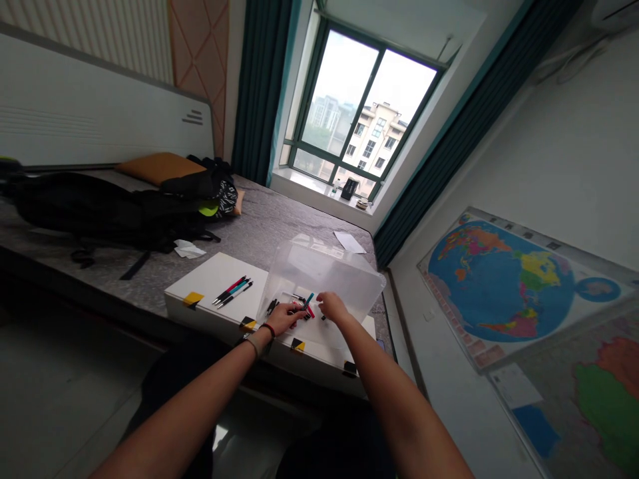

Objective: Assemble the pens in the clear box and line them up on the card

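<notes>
My left hand [284,317] rests on a white board [212,279] and its fingers are closed around several pens [305,306], red and teal among them. My right hand [332,307] is just to the right of those pens, fingers curled near their tips; what it pinches is too small to tell. Both hands sit in front of a clear plastic box [324,273] that is tipped on its side. Three more pens [233,291] lie side by side on the board to the left. A few dark pens [272,306] lie near my left thumb.
The white board lies on a grey bed [259,226]. A black backpack [100,209] and an orange pillow [157,166] are at the far left. A paper sheet [349,241] lies behind the box. World maps [504,283] hang on the right wall, a window [359,126] is ahead.
</notes>
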`<state>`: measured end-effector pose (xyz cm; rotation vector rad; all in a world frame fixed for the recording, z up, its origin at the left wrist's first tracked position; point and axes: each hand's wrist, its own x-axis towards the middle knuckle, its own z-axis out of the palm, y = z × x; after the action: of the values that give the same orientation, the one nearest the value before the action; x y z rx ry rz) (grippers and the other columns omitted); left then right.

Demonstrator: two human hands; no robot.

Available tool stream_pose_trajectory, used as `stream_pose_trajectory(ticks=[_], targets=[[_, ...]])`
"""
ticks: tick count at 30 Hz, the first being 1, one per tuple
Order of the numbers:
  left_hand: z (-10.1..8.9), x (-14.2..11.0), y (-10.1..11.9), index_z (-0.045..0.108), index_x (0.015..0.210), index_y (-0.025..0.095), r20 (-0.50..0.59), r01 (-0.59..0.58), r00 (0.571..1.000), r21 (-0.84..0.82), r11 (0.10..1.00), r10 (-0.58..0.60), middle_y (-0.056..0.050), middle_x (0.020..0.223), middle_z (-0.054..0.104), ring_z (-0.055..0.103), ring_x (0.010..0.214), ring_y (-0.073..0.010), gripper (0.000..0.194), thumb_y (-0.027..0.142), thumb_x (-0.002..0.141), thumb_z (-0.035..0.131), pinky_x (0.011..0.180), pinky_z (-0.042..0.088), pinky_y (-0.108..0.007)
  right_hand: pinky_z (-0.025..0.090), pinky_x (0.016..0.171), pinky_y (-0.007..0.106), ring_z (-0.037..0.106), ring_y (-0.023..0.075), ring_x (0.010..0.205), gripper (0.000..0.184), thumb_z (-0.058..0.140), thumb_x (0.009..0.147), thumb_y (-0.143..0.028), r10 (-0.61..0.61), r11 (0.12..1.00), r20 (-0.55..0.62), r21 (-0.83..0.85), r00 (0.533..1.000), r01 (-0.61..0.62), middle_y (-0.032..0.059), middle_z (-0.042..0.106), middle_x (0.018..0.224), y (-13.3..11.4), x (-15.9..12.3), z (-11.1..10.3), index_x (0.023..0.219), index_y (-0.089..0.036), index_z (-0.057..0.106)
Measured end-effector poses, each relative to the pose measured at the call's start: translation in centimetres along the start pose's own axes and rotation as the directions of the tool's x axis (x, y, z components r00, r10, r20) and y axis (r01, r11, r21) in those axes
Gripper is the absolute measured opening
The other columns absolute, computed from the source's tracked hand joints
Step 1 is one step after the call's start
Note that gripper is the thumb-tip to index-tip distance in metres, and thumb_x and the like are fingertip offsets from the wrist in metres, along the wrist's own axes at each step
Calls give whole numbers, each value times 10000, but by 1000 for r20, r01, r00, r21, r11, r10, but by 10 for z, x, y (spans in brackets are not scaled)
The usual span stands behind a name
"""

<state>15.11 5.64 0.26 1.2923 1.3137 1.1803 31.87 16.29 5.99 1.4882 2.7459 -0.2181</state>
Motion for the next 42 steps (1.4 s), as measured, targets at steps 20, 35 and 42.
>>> stream_pose_trajectory(ticks=[20,35,42], targets=[[-2,-3,6,715,854,135,-14,-32,999,49,998,33,20,537,582,516,462,-91,418,529,752,621,496,403,-205,410,781,233,612,177,932,223,516,875,-213,-84,992,15,-92,996,85,101,648,1050,-20,5,18,1010,-177,691],[-1,0,-1,723,915,120,-29,0,1000,16,1000,1,19,503,573,504,448,-95,477,553,732,638,499,404,-213,407,887,230,608,167,987,235,520,870,-130,-20,988,-113,153,993,38,110,663,1066,-6,1,19,1023,-151,698],[1,0,-2,711,946,116,-45,28,999,20,999,-27,23,508,575,507,444,-95,519,575,712,646,504,399,-213,488,884,341,654,184,877,159,566,797,-131,312,710,-118,688,943,-149,66,702,871,0,1,26,889,-148,694]])
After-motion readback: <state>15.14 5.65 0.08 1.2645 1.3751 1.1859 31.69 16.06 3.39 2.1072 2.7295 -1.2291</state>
